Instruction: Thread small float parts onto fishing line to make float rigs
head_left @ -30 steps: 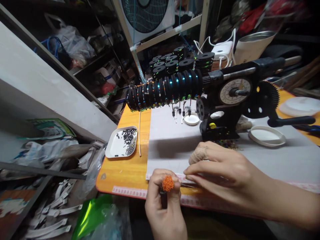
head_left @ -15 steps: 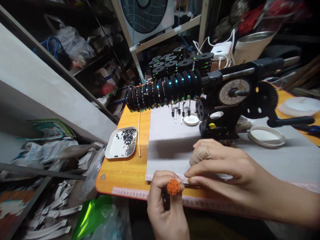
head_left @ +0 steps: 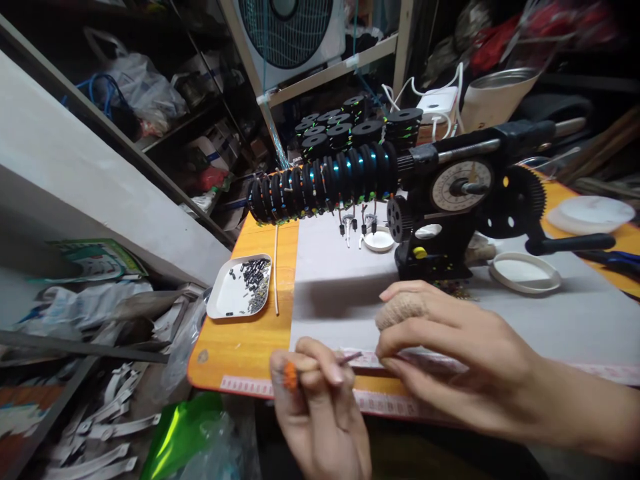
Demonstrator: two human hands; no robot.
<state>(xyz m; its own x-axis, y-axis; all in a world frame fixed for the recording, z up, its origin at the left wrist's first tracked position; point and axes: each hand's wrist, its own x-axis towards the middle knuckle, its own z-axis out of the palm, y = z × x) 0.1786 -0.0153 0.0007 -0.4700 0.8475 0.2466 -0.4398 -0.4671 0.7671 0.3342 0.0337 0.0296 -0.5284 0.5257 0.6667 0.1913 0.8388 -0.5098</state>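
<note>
My left hand [head_left: 320,413] is closed at the table's near edge on a thin dark stick [head_left: 345,360] that carries an orange beaded tuft [head_left: 291,375] between the fingers. The stick's tip points right toward my right hand [head_left: 450,353], whose thumb and forefinger are pinched together just above the measuring tape [head_left: 260,385]; what they pinch is too small to make out. A bandage-like wrap [head_left: 400,308] covers one right finger. Both hands hover over the white sheet [head_left: 340,280] in front of the black winding machine [head_left: 450,200].
A row of black spools [head_left: 325,183] sits on the machine's shaft, more spools [head_left: 350,127] stacked behind. A white tray of small black parts [head_left: 240,293] lies left on the orange table [head_left: 250,340]. White lids [head_left: 525,272] sit right. Cluttered shelves and a fan [head_left: 290,30] stand behind.
My left hand has turned and shifted left, so the orange tuft now sits lower between the fingers and the stick points at my right hand. My right hand stayed nearly in place.
</note>
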